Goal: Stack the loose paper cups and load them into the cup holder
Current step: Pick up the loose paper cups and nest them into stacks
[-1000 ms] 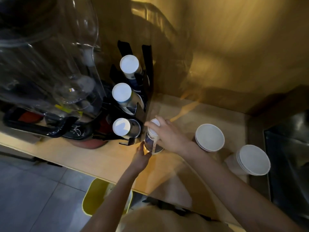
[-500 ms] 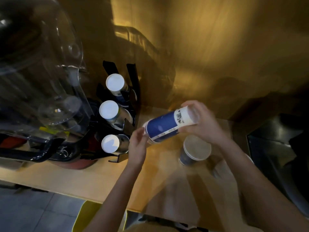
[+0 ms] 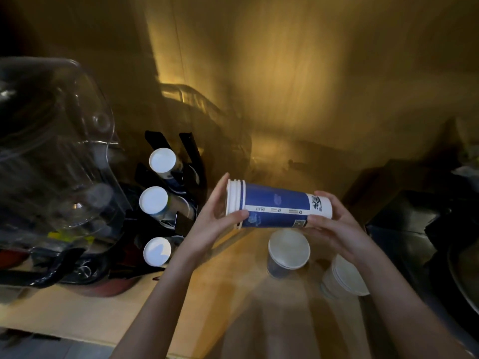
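In the cup holder, three cup stacks

Cup holder slots are plugged; bare counter lies open.

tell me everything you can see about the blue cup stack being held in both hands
The blue cup stack is several paper cups nested together, with white ridged rims bunched at its left end and a white base at the right. A blue band with small printed marks wraps the side. It lies roughly horizontal in the air above the wooden counter, gripped by the left hand at the rim end and the right hand at the base end.
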Demonstrator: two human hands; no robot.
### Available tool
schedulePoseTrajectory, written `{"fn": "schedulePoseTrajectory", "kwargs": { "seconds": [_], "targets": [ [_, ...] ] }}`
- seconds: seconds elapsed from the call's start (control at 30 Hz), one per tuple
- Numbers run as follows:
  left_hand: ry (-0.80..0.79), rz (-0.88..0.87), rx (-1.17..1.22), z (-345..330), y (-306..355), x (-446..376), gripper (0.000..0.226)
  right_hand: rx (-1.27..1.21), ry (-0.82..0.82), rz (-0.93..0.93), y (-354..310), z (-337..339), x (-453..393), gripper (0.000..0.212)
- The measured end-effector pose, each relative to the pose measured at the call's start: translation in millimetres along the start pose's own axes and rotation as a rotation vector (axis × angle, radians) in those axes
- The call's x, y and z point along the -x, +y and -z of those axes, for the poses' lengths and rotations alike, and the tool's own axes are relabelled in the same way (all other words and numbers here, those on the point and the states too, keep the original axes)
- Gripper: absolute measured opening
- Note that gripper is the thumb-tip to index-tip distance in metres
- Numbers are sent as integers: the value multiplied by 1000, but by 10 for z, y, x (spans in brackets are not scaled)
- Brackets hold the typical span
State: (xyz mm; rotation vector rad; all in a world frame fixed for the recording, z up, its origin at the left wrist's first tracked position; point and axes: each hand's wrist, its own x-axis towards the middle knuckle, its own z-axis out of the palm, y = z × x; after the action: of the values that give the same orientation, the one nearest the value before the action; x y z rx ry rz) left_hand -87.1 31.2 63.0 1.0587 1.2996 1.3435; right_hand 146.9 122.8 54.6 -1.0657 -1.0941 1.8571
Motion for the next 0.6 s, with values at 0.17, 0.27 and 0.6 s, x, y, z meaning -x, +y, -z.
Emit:
{"fn": "schedulePoseTrajectory", "kwargs": {
  "seconds": [0.17, 0.27, 0.6],
  "targets": [
    [39, -14, -7, -21, -52, 43, 68, 364, -35, -61, 7, 107, 78, 63],
    [41, -29, -106, -28, -122, 83, 72, 782, -121, 23, -24, 57, 107, 73],
    [82, -64, -85, -271, -297, 113, 74, 1252, -255, 385, 146, -397, 22, 99]
  ]
}}
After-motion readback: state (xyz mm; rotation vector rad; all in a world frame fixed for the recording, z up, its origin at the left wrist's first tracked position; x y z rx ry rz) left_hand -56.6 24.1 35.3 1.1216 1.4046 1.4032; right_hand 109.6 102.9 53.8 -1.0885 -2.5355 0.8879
